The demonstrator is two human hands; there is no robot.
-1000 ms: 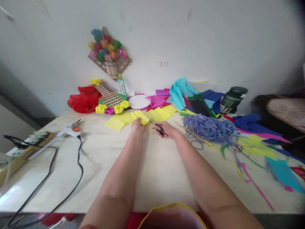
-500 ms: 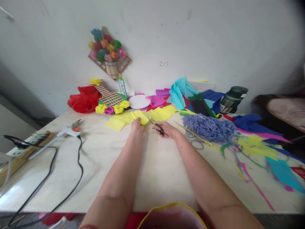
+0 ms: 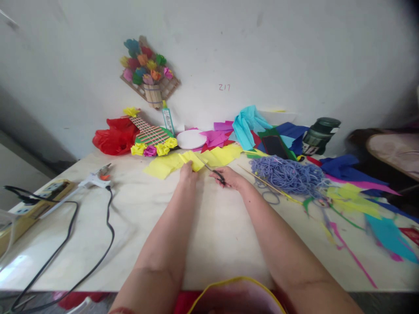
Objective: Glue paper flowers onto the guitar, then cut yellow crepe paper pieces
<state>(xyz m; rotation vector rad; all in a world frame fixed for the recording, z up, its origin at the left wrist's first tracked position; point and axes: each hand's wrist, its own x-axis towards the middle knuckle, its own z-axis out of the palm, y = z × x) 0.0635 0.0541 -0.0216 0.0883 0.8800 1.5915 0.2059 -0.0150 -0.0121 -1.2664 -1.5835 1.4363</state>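
Observation:
My left hand [image 3: 188, 169] is closed on a folded piece of yellow crepe paper [image 3: 194, 160] near the middle of the table. In my right hand [image 3: 230, 177] is a pair of scissors [image 3: 217, 174], its blades pointing up and left toward the right edge of that piece. Whether the blades touch the paper I cannot make out. More yellow crepe sheets [image 3: 225, 155] lie just behind and to both sides of my hands.
On the left lie a hot glue gun [image 3: 94, 179] with a black cord and a power strip [image 3: 49, 194]. Purple-blue cord [image 3: 288, 174], a wooden stick [image 3: 262, 179] and paper scraps [image 3: 391, 235] spread over the right. A dark green bottle [image 3: 321, 136] stands at the back.
The scissor blades look closer together than before. Both hands and the yellow paper stay in nearly the same place.

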